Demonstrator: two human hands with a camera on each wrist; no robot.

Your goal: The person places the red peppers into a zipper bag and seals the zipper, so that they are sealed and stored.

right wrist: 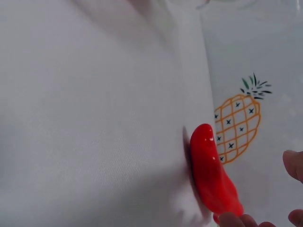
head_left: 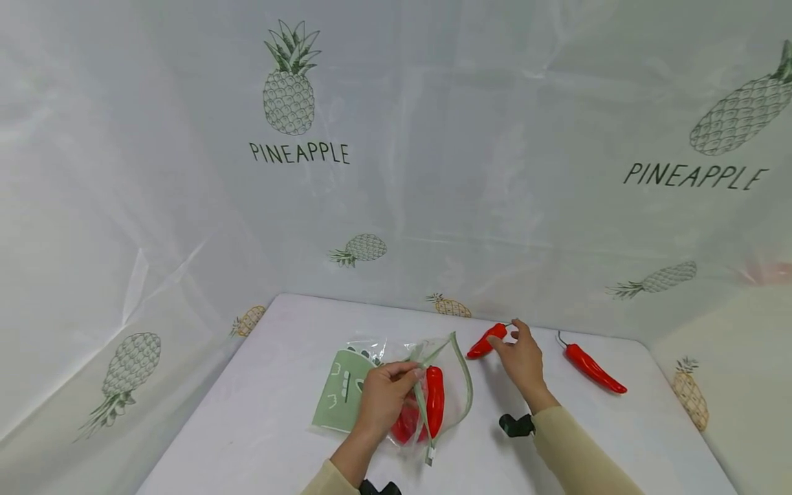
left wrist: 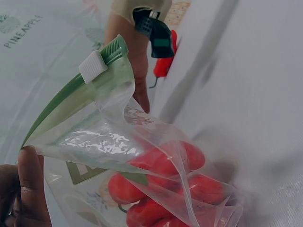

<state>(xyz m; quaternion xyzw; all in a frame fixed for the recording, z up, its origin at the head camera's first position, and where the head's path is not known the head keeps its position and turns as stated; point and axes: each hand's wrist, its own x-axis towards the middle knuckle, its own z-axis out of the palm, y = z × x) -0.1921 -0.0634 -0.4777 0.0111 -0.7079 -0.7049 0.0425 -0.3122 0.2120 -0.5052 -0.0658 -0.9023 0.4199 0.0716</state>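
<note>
My left hand (head_left: 379, 399) pinches the top edge of a clear zip bag (head_left: 459, 405) with a green dinosaur-face panel; its mouth gapes to the right. Several red chili peppers (left wrist: 165, 158) lie inside, one of them upright by the mouth. A white slider (left wrist: 93, 66) sits at one end of the green zip, clearly seen in the left wrist view. At the table's back, my right hand (head_left: 522, 359) reaches over another red chili pepper (right wrist: 208, 172), thumb and fingers spread apart around its stem end. Whether the fingertips touch it is unclear.
One more red chili pepper (head_left: 592, 369) with a curved stem lies on the white table (head_left: 247, 399) to the right of my right hand. A pale curtain (head_left: 433, 172) printed with pineapples hangs right behind the table's back edge.
</note>
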